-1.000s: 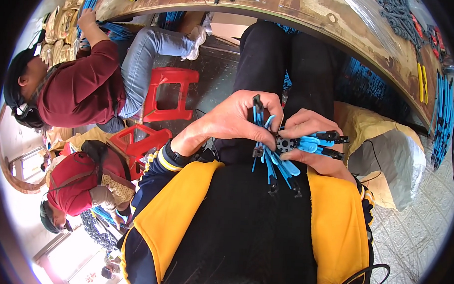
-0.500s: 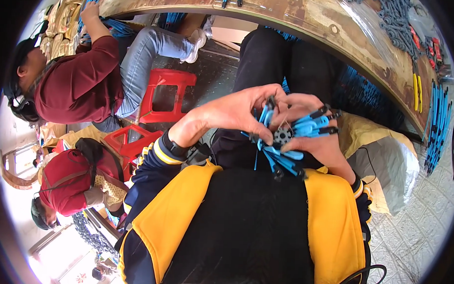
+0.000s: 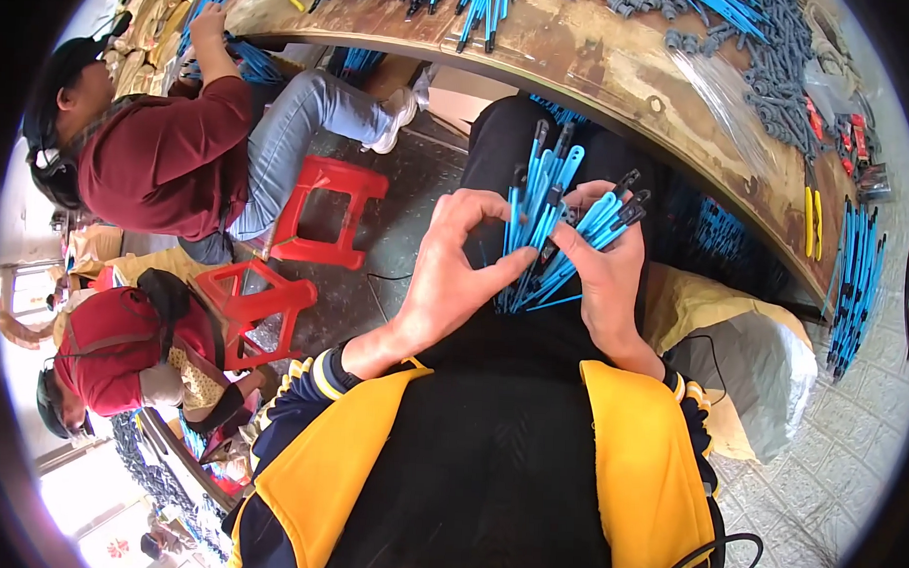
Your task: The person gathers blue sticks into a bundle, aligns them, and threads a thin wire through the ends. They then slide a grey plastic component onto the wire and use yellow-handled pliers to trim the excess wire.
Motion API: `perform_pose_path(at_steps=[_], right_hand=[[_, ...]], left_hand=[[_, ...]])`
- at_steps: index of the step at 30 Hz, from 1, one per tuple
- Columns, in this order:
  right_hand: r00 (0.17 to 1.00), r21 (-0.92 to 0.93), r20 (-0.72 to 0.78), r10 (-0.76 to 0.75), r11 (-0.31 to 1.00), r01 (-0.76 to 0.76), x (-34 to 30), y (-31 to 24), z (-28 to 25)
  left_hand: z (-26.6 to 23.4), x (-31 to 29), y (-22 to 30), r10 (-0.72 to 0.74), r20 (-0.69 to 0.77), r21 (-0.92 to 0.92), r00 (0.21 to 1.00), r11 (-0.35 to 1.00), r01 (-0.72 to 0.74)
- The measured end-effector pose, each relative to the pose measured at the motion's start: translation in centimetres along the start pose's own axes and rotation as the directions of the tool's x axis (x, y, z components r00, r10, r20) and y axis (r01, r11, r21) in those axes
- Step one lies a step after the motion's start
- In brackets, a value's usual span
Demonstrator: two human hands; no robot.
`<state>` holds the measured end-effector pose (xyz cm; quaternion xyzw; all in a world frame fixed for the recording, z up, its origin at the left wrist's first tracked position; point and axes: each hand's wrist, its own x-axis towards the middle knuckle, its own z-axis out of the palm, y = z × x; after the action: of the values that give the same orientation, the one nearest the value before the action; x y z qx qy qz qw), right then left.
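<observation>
A bundle of slim blue plastic rods with black clip-like ends [image 3: 539, 212] fans out above my lap. My left hand [image 3: 443, 274] grips its left part, thumb and fingers pinched around the rods. From the other side my right hand [image 3: 615, 285] holds the right part of the bundle, its thumb pressed over the rods and several black ends pointing past its fingers. Both hands are close together at the bundle's middle. My fingers hide how the rods are joined there.
Ahead, a worn wooden table [image 3: 612, 84] carries blue rods [image 3: 484, 10], grey plastic parts [image 3: 783, 60] and yellow-handled pliers [image 3: 813, 221]. A lined paper sack [image 3: 752, 370] stands at right. Left are red stools [image 3: 321, 249] and two seated people, one in a maroon top [image 3: 163, 164].
The bundle has turned from facing me with a round black hub showing to rods pointing away, toward the table. My left hand has shifted left and nearer; more of the table shows.
</observation>
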<state>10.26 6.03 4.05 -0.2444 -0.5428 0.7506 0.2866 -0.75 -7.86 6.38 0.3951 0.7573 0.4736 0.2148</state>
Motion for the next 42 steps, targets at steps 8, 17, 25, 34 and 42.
perform_pose_path(at_steps=[8, 17, 25, 34, 42], right_hand=[[1.0, 0.028, 0.0, 0.009, 1.0, -0.009, -1.1, -0.4, -0.1], [1.0, 0.083, 0.01, -0.002, 0.997, 0.001, -2.5, 0.0, -2.0], [0.995, 0.382, 0.038, -0.098, 0.921, 0.076, -2.6, 0.3, -1.4], [0.869, -0.091, 0.425, 0.254, 0.967, -0.238, -2.3, 2.3, -4.0], [0.953, -0.428, 0.273, 0.133, 0.904, -0.004, -3.3, 2.3, -2.3]], left_hand=[[1.7, 0.1, 1.9, -0.075, 0.052, 0.019, 0.996, 0.997, 0.074], [2.4, 0.6, 0.9, 0.027, 0.023, 0.029, 0.999, 0.999, -0.027], [1.7, 1.2, 0.9, 0.129, -0.017, 0.026, 0.991, 0.991, -0.129], [-1.8, 1.7, -2.4, 0.038, 0.268, -0.461, 0.963, 0.883, 0.093], [-1.6, 1.2, -1.6, 0.222, 0.167, -0.168, 0.96, 0.966, -0.195]])
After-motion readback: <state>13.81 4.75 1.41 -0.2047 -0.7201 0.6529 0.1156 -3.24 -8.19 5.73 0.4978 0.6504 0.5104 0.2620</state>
